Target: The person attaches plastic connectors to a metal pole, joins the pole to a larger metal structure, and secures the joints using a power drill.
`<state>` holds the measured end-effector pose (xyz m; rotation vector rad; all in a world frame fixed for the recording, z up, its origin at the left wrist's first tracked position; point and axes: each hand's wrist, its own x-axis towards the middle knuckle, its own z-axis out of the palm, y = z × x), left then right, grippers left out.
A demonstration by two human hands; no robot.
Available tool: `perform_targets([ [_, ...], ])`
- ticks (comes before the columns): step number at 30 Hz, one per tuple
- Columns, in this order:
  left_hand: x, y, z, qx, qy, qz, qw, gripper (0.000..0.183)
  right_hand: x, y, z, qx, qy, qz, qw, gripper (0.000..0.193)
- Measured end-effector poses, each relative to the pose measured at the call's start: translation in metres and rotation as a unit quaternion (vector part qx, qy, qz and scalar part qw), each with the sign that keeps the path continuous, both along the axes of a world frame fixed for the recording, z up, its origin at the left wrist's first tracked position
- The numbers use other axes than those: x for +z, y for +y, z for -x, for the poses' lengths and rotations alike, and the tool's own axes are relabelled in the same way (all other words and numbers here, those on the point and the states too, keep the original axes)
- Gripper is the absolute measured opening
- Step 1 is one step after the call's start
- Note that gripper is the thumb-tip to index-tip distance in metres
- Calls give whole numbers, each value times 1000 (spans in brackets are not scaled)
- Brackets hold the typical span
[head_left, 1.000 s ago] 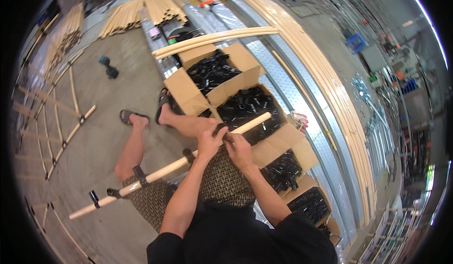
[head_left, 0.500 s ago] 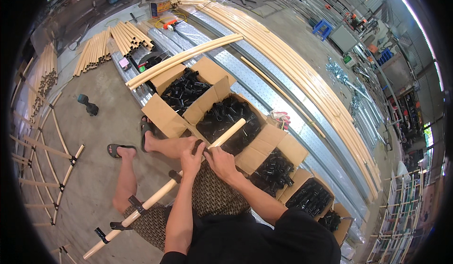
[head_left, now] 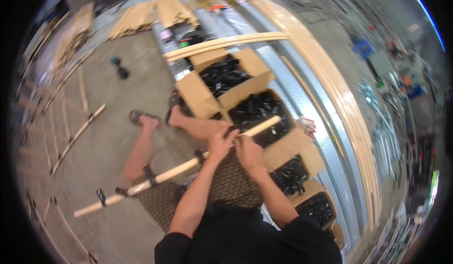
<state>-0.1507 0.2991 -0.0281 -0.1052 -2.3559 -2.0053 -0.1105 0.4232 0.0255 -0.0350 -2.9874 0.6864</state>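
A cream-coloured pipe (head_left: 177, 172) slants across my lap, its far end above a box of black fittings. My left hand (head_left: 221, 145) is closed around a dark connector on the pipe, mostly hidden by the fingers and blurred. Close beside it, my right hand (head_left: 249, 154) pinches the pipe from the near side with bent fingers. Further down toward the lower left, several black connectors sit on the pipe, among them one (head_left: 150, 175) over my knee and one (head_left: 101, 197) close to the lower end.
Cardboard boxes of black fittings (head_left: 225, 75) stand in a row along my right. Two cream pipes (head_left: 226, 43) lie across the far box. Long pipes (head_left: 325, 75) and metal panels (head_left: 302, 94) stretch behind. Jointed pipe frames (head_left: 71, 143) and a cordless drill (head_left: 119, 68) are at left.
The whole scene has shifted and tilted in view as my head turned. Both hands stay close together at the same stretch of pipe.
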Motion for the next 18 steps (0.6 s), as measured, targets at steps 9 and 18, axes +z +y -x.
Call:
perform_targets([
  [9,-22,6,-3,27,-6,-15,999,50,-12,11,-1,75,-10,-3,997,20],
  [18,-9,2,-5,28,-11,-4,1000,57,3,4,7,40,22,6,999,20],
])
